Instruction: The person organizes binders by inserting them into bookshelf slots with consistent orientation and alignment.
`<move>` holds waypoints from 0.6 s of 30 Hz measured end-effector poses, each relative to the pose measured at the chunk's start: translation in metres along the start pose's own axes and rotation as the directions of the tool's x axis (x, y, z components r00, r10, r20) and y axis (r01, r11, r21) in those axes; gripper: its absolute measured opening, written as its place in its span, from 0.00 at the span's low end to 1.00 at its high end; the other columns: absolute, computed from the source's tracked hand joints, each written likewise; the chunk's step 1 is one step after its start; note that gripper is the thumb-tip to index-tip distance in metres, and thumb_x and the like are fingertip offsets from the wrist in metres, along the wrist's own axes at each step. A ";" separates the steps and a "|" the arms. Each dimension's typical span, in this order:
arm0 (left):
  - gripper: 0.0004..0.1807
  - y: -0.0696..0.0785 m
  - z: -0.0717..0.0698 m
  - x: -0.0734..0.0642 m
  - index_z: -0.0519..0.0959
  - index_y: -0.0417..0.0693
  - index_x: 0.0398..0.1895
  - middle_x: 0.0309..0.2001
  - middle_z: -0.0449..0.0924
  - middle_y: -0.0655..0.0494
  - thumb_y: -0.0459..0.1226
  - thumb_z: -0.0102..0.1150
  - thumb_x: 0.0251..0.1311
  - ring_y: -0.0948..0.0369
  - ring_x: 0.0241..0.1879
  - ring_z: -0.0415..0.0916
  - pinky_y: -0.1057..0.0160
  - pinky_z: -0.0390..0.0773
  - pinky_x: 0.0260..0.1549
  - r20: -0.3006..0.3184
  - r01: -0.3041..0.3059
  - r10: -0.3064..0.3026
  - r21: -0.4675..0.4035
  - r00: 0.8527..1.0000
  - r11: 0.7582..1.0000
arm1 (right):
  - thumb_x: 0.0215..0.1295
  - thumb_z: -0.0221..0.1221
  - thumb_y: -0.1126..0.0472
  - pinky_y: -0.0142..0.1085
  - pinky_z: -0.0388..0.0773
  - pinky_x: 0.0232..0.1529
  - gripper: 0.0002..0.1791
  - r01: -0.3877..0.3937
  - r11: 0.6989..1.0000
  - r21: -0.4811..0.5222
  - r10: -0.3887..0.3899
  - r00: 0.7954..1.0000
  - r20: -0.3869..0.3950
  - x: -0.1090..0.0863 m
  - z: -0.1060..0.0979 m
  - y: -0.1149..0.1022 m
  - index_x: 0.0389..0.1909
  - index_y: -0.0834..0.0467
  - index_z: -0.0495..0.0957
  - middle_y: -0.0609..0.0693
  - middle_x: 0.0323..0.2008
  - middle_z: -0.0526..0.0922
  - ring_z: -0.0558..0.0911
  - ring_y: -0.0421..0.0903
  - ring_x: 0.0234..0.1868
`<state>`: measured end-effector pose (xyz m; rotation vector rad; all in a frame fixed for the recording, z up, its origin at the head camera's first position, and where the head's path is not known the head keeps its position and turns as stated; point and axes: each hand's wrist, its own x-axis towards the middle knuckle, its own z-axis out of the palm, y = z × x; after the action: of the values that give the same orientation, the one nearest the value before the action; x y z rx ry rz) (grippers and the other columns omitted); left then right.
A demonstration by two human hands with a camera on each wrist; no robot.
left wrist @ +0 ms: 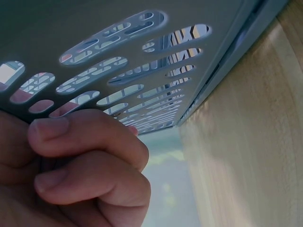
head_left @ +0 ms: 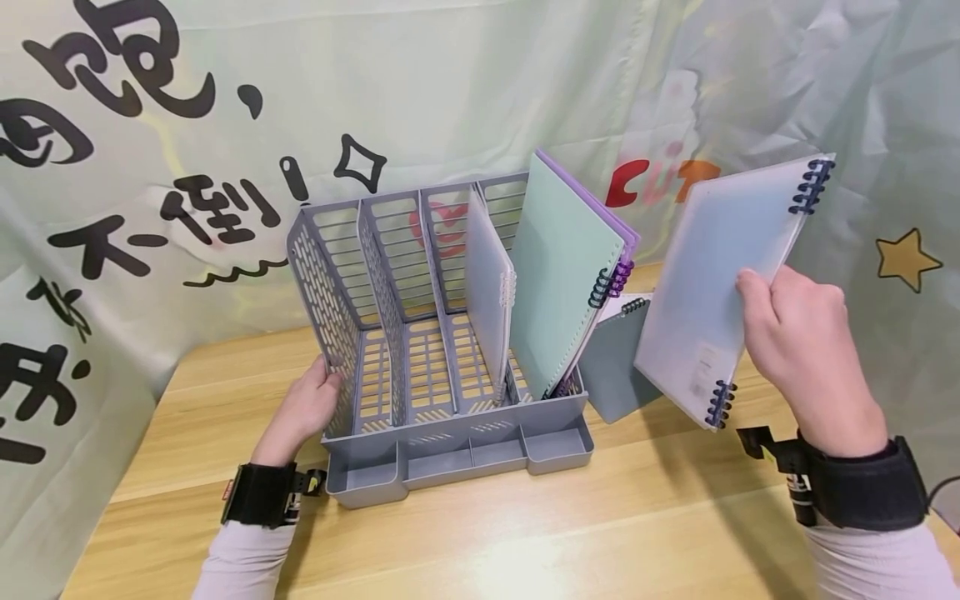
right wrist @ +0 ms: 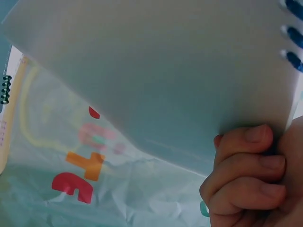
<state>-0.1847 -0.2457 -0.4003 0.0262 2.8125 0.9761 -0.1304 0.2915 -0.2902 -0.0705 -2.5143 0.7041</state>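
My left hand (head_left: 303, 406) grips the left side wall of a grey desk file organizer (head_left: 457, 421). In the left wrist view its curled fingers (left wrist: 94, 137) lie against the slotted panel. Up at the right, my right hand (head_left: 802, 333) holds a notebook (head_left: 712, 275) with a frosted clear cover and dark blue rings, thumb on its front. The right wrist view has the fingers curled at the notebook's edge. Within the organizer stand a clear-covered notebook (head_left: 489, 292) with white rings, a mint green notebook (head_left: 562, 283), and a purple one (head_left: 588, 196) behind it.
A grey-green spiral notebook (head_left: 618, 362) stands tilted by the organizer's right side, partly hidden. Shallow trays (head_left: 465, 458) run along the organizer's front. The wooden table (head_left: 525, 533) lies beneath, and a printed cloth (head_left: 450, 92) hangs behind.
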 end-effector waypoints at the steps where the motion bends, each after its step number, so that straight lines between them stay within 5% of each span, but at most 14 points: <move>1: 0.34 0.000 0.000 0.000 0.47 0.32 0.86 0.80 0.55 0.23 0.40 0.29 0.84 0.25 0.75 0.62 0.26 0.72 0.68 0.000 -0.001 0.001 0.001 1.000 1.000 | 0.84 0.40 0.50 0.36 0.59 0.20 0.32 -0.009 1.000 0.005 0.009 1.000 -0.006 -0.001 0.000 0.000 0.29 0.70 0.78 0.72 0.26 0.80 0.76 0.65 0.27; 5: 0.34 0.000 0.000 0.000 0.46 0.32 0.86 0.80 0.55 0.22 0.40 0.29 0.84 0.24 0.75 0.61 0.26 0.70 0.68 -0.002 -0.002 0.002 0.000 1.000 1.000 | 0.84 0.43 0.50 0.28 0.60 0.20 0.31 -0.031 0.999 0.037 0.033 0.999 -0.032 -0.006 -0.004 -0.002 0.35 0.72 0.82 0.76 0.33 0.84 0.80 0.62 0.28; 8: 0.34 0.001 0.000 0.000 0.45 0.32 0.86 0.81 0.54 0.22 0.40 0.28 0.85 0.24 0.75 0.61 0.25 0.70 0.68 0.000 0.000 0.000 -0.004 1.000 1.000 | 0.84 0.44 0.50 0.25 0.61 0.20 0.31 -0.038 0.997 0.061 0.041 0.998 -0.052 -0.009 -0.007 -0.003 0.41 0.73 0.84 0.77 0.39 0.86 0.80 0.34 0.28; 11: 0.34 0.000 0.000 0.001 0.45 0.33 0.86 0.81 0.54 0.23 0.41 0.28 0.85 0.25 0.76 0.60 0.26 0.69 0.69 0.001 0.004 -0.004 -0.007 1.000 1.000 | 0.84 0.45 0.49 0.24 0.62 0.20 0.31 -0.043 0.996 0.072 0.049 0.996 -0.076 -0.012 -0.010 -0.005 0.44 0.73 0.85 0.78 0.42 0.87 0.66 0.13 0.28; 18: 0.34 0.000 0.001 0.001 0.45 0.33 0.86 0.81 0.55 0.23 0.41 0.28 0.85 0.26 0.76 0.61 0.26 0.70 0.69 0.002 0.007 -0.007 -0.009 1.000 1.000 | 0.84 0.46 0.49 0.22 0.60 0.23 0.30 -0.061 0.996 0.061 0.069 0.988 -0.136 -0.020 -0.015 -0.010 0.41 0.72 0.85 0.77 0.39 0.87 0.71 0.19 0.28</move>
<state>-0.1854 -0.2454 -0.4014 0.0166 2.8042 0.9865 -0.1049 0.2862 -0.2842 -0.1763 -2.3680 0.7691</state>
